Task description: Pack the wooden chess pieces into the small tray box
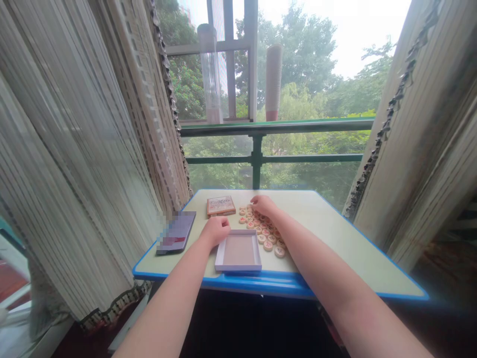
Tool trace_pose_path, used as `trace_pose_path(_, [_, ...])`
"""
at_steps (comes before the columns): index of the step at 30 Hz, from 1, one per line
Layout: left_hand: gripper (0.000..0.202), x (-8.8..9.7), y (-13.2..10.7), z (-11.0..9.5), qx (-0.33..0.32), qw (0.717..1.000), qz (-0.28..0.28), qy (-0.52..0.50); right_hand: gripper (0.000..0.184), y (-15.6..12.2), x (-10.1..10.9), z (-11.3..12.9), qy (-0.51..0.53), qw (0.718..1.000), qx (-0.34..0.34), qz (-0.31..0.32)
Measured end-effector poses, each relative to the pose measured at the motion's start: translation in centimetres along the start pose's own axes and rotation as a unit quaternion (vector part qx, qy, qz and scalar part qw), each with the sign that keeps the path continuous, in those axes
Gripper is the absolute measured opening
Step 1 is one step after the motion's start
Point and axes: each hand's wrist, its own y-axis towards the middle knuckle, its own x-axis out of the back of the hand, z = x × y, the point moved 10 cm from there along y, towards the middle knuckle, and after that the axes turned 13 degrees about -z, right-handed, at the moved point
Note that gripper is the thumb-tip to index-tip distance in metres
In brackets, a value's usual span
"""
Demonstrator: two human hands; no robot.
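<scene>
My left hand rests on the table by the far left corner of an empty, shallow pale box tray, fingers curled under, touching its rim. My right hand lies over a spread of several round wooden game discs with red markings, fingers bent down onto the discs at the far end. What the fingertips hold is hidden. A flat box lid with printed writing sits just left of the discs.
A phone lies at the table's left side. The pale table has a blue edge and stands against a green window railing. Striped curtains hang at both sides. Two tall stacks of cups stand on the sill.
</scene>
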Motion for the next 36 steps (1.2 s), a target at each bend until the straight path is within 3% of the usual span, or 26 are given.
trace_pose_path(10, [0.009,0.2,-0.1,-0.2,0.009,1.000,0.002,-0.005,0.021,0.3,-0.5,0.8,-0.004,1.000,0.008,0.019])
trace_pose_path(16, [0.009,0.0,0.0,0.2,0.013,1.000,0.000,-0.027,0.035,0.3,0.0,0.6,0.000,1.000,-0.004,0.013])
trace_pose_path(21, [0.010,-0.1,0.0,0.3,0.011,1.000,-0.001,-0.020,0.020,-0.1,0.1,1.4,0.000,1.000,0.010,0.029])
trace_pose_path(36, [0.011,-0.1,0.0,0.2,-0.002,1.000,0.002,-0.017,0.023,-0.5,1.7,-0.3,0.014,1.000,-0.005,0.007])
